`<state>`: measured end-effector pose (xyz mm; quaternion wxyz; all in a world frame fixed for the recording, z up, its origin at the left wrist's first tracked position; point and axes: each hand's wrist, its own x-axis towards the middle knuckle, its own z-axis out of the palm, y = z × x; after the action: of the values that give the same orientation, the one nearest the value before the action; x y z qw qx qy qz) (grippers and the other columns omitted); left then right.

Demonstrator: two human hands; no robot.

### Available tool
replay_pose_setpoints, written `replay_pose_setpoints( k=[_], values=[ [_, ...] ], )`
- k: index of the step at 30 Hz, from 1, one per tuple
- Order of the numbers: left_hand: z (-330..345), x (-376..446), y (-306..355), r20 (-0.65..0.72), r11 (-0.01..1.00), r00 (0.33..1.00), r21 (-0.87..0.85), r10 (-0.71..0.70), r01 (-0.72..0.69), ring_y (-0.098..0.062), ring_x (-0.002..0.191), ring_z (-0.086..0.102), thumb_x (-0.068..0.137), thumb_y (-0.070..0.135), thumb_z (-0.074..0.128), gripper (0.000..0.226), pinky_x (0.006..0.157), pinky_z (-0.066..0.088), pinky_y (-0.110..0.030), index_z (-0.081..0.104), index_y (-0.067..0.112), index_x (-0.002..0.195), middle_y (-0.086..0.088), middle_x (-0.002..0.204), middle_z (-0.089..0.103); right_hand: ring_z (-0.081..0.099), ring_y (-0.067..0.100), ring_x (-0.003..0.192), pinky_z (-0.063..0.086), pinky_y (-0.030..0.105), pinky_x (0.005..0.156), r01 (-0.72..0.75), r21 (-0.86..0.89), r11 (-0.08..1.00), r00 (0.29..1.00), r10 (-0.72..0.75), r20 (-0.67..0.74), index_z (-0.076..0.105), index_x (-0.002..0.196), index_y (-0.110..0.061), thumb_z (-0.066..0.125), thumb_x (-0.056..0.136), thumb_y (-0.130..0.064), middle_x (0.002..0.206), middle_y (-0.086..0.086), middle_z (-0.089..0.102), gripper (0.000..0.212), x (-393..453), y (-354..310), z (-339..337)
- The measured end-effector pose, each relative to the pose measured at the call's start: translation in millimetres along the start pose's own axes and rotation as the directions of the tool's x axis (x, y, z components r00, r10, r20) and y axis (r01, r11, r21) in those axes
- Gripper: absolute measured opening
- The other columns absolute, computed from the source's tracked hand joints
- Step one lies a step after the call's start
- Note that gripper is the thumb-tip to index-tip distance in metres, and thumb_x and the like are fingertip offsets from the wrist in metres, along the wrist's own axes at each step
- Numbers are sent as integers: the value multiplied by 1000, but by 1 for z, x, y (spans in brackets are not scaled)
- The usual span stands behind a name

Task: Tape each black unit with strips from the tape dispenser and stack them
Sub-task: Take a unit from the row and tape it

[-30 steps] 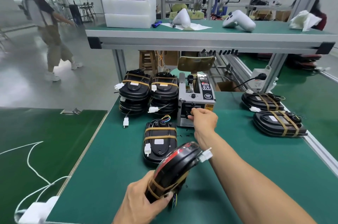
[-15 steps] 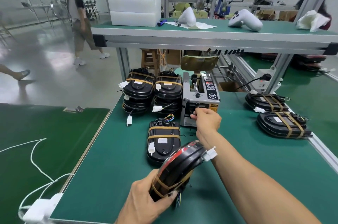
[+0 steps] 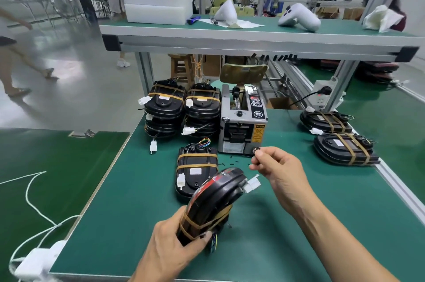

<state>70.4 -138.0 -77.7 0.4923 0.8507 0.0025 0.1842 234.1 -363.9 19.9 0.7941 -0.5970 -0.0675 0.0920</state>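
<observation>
Right hand [image 3: 279, 166] now off the tape dispenser [image 3: 242, 127] – strip pinched

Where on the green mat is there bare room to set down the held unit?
Bare mat lies right of the right hand, before the two taped units by the rail, and left of the lone taped unit, towards the mat's edge. It is crowded at the back: two stacks sit close beside the tape dispenser.

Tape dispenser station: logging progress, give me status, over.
Left hand grips black unit, tilted off the table. Right hand pinches a small dark strip by the dispenser. Nothing in the way.
</observation>
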Motion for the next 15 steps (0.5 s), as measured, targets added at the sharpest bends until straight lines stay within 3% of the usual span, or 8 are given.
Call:
replay_pose_setpoints(
  k=[3,7,15],
  values=[
    [0,0,1,-1,1000,1000,22,2,-2,-20,65,59,77,49,82,40,69,57,-26,67,44,113,7,76,74,69,22,71,59,26,75,-1,110,994,1000,-1,21,75,91,-9,78,77,-23,82,11,72,20,-14,-11,-3],
    [-1,0,5,-9,999,1000,43,2,-2,-4,63,53,74,49,80,39,67,54,-16,66,46,111,11,76,74,70,21,75,60,26,77,-11,165,986,998,1,59,81,90,-11,76,78,-16,85,12,72,14,-25,-18,-6],
    [-2,0,14,-34,998,999,62,-16,18,-19,62,57,69,53,77,42,66,52,-16,66,44,109,8,72,73,65,14,72,58,25,71,-70,233,970,996,57,64,77,80,-20,73,83,-22,80,6,67,6,-28,-19,-12]
  ],
)
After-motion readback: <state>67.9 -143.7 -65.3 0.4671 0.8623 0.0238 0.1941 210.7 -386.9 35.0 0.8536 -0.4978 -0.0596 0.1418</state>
